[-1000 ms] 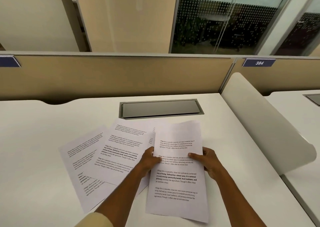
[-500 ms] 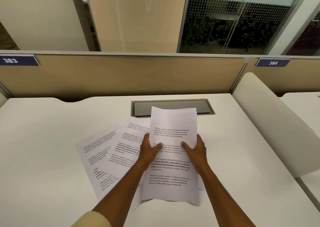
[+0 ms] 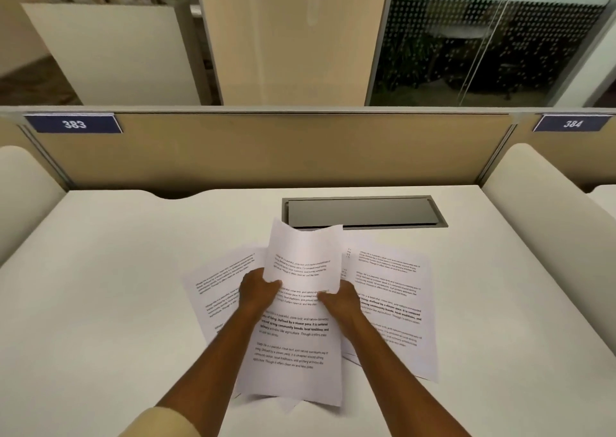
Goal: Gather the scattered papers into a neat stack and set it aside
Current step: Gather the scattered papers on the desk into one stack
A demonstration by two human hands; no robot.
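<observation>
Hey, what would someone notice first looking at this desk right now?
The printed sheet held at the middle of the white desk, left hand and right hand gripping its edges. More printed pages lie fanned beneath it on both sides. Behind sits a grey cable hatch.

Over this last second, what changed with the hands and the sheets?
Both hands, left and right, drew closer together, and the held sheet now bows between them, its top edge over the desk hatch. Unchanged: both keep their grip, and other papers lie fanned on the desk.

Beige sleeve (image 3: 166, 425), L arm; forearms bare
</observation>
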